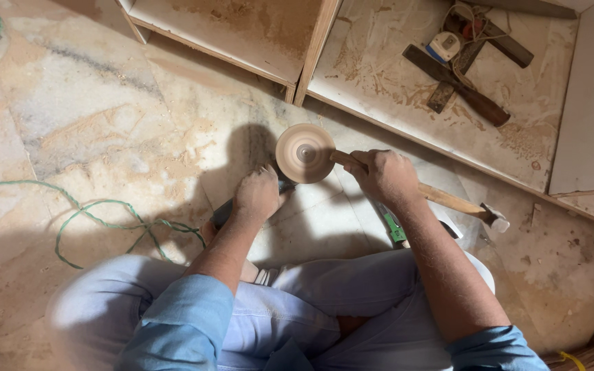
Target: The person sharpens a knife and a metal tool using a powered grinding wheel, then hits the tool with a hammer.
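Note:
I sit on a dusty marble floor [104,117]. My left hand [258,194] grips the dark body of an angle grinder [223,211], whose round tan sanding disc [304,152] faces up and looks blurred. My right hand [383,176] is closed around the wooden handle of a hammer [448,200], close to the disc. The handle's near end reaches the disc's right edge, and the metal hammer head [495,220] lies on the floor to the lower right. My legs in light blue trousers fill the bottom of the view.
A green cable [97,209] loops over the floor at the left. A wooden cabinet frame [316,48] lies at the top, with dark wooden pieces [472,96] and a small white and blue device [444,45] inside. A green-handled tool [394,228] lies under my right forearm.

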